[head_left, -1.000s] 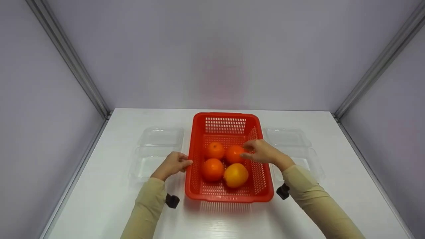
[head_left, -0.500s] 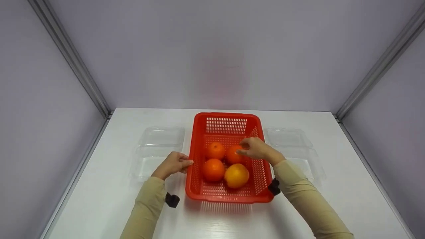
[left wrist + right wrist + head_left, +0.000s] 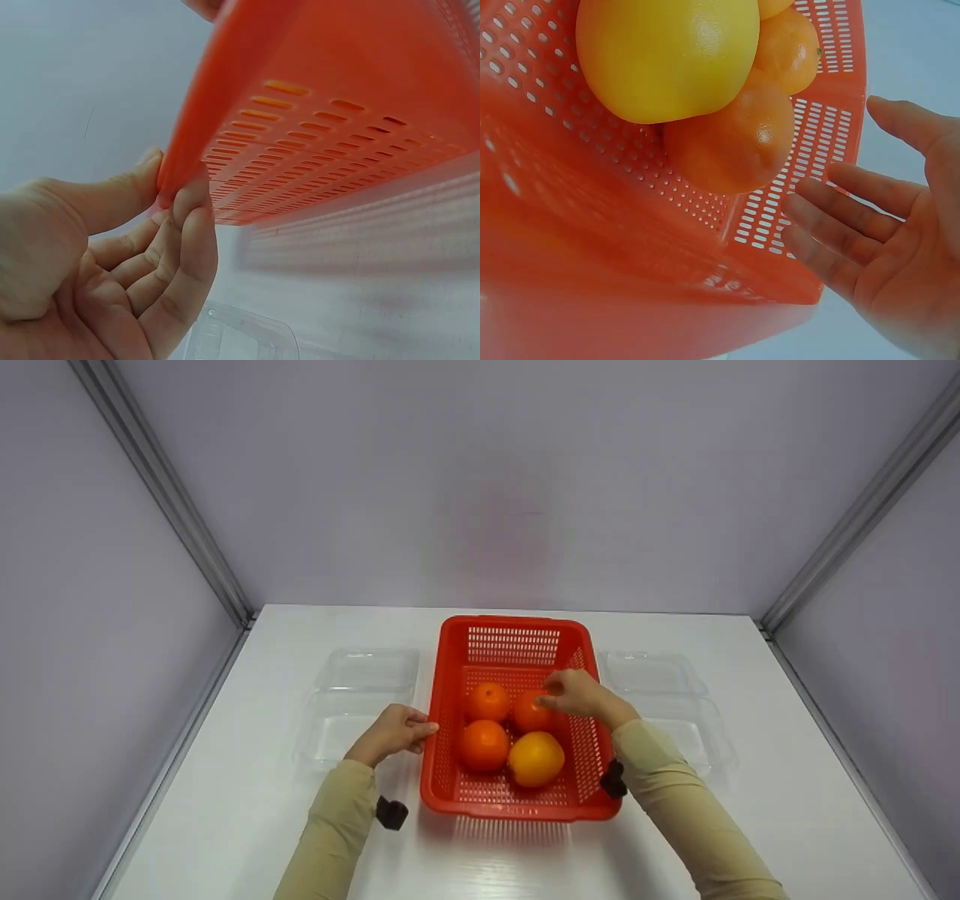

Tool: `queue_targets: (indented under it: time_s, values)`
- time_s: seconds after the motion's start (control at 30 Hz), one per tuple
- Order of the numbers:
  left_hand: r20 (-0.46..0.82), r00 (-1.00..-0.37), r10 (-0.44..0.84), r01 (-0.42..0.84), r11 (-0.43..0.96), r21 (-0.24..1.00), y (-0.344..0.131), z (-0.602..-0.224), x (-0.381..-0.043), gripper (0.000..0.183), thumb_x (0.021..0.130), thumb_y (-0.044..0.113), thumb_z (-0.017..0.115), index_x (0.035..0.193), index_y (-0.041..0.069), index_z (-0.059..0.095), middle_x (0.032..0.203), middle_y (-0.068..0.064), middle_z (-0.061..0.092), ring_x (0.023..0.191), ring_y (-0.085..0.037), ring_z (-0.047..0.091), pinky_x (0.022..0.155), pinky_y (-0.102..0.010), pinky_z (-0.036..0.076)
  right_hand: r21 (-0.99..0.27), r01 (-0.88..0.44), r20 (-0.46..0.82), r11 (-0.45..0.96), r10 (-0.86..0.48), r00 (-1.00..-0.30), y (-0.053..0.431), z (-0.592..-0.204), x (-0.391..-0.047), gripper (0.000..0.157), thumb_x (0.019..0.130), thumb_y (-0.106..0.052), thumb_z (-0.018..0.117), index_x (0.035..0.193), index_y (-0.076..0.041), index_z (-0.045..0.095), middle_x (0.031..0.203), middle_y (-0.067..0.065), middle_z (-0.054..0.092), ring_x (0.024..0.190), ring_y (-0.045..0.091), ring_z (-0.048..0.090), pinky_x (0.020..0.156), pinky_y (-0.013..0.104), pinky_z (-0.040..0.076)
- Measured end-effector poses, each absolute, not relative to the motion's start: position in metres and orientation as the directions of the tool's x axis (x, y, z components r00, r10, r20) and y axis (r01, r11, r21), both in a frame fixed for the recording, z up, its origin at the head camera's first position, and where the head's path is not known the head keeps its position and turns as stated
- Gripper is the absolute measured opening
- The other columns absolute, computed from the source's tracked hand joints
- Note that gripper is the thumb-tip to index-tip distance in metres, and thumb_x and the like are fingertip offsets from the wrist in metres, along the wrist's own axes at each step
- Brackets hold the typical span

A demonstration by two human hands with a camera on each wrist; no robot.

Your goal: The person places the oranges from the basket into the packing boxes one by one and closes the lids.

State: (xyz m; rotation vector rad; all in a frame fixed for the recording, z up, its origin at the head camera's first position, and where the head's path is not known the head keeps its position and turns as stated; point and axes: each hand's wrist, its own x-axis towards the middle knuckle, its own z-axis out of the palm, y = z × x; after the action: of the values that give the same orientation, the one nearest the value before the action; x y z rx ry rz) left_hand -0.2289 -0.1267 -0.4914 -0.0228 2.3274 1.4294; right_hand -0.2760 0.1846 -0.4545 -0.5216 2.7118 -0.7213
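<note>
A red basket (image 3: pixel 517 811) is found at the middle of the tabletop (image 3: pixel 202 810), with its far rim near the tabletop's far edge. Four fruits are contained in it: a far-left orange (image 3: pixel 489 703), a far-right orange (image 3: pixel 531 716), a near-left orange (image 3: pixel 484 746) and a yellow fruit (image 3: pixel 537 760).

The basket's left rim is pinched by the left hand (image 3: pixel 391 733). In the left wrist view the rim is shown between thumb and forefinger, with the other fingers bent outside the slotted wall; this detail is not made out in the head view.

The right hand (image 3: pixel 581 694) is held over the basket's right side, and the far-right orange is partly covered by it in the head view. In the right wrist view its fingers (image 3: pixel 840 210) are shown spread, with a gap between them and the fruit; whether the basket wall is touched cannot be told.

A left clear container (image 3: pixel 365 669) and a right clear container (image 3: pixel 651 673) are placed between the basket and the tabletop's side edges. Within the basket, room is left between the fruit and the far wall. Tabletop surface is also shown before the near rim.
</note>
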Motion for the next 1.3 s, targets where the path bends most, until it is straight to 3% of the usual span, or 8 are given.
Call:
queue_targets:
  time_s: [0.2,0.6,0.9,1.07,1.3]
  values:
    - [-0.360,-0.916,0.176,-0.242,0.472,0.848,-0.126,-0.491,-0.229,0.031,0.092,0.013,0.063,0.112,-0.011,0.063,0.082,-0.011,0.072,0.058,-0.006,0.057,0.062,-0.023,0.057,-0.490,-0.260,-0.184,0.832,-0.390,-0.902,0.179,-0.458,-0.279,0.036,0.089,-0.026,0.067,0.107,0.004,0.066,0.102,0.019,0.070,0.091,0.027,0.063,0.088,0.044,0.054]
    - [-0.369,-0.918,0.142,-0.253,0.506,0.825,-0.126,-0.490,-0.228,0.030,0.092,0.013,0.063,0.111,-0.011,0.064,0.084,-0.014,0.072,0.059,-0.007,0.058,0.064,-0.025,0.058,-0.525,-0.177,-0.236,0.833,-0.341,-0.910,0.168,-0.469,-0.283,0.034,0.086,-0.029,0.072,0.100,0.001,0.064,0.093,0.013,0.065,0.082,0.020,0.054,0.077,0.033,0.050]
    - [-0.355,-0.922,0.156,-0.237,0.500,0.833,-0.125,-0.488,-0.227,0.030,0.092,0.013,0.063,0.109,-0.011,0.064,0.085,-0.015,0.072,0.058,-0.007,0.057,0.064,-0.026,0.059,-0.539,-0.106,-0.254,0.836,-0.281,-0.925,0.166,-0.478,-0.286,0.047,0.082,-0.029,0.075,0.112,0.004,0.059,0.101,0.017,0.063,0.088,0.023,0.054,0.084,0.039,0.051]
    - [-0.349,-0.921,0.173,-0.230,0.482,0.846,-0.124,-0.487,-0.227,0.031,0.092,0.012,0.063,0.111,-0.013,0.063,0.084,-0.014,0.072,0.056,-0.006,0.055,0.060,-0.022,0.057,-0.545,-0.076,-0.270,0.835,-0.260,-0.927,0.168,-0.482,-0.288,0.064,0.082,-0.029,0.075,0.129,0.007,0.051,0.119,0.024,0.061,0.105,0.032,0.058,0.098,0.045,0.050]
    - [-0.346,-0.924,0.161,-0.230,0.487,0.842,-0.124,-0.488,-0.228,0.030,0.092,0.012,0.063,0.110,-0.011,0.065,0.083,-0.012,0.072,0.057,-0.007,0.055,0.060,-0.022,0.056,-0.549,-0.026,-0.313,0.835,-0.234,-0.921,0.169,-0.487,-0.289,0.079,0.082,-0.031,0.074,0.140,0.009,0.039,0.132,0.027,0.055,0.122,0.038,0.054,0.108,0.048,0.043]
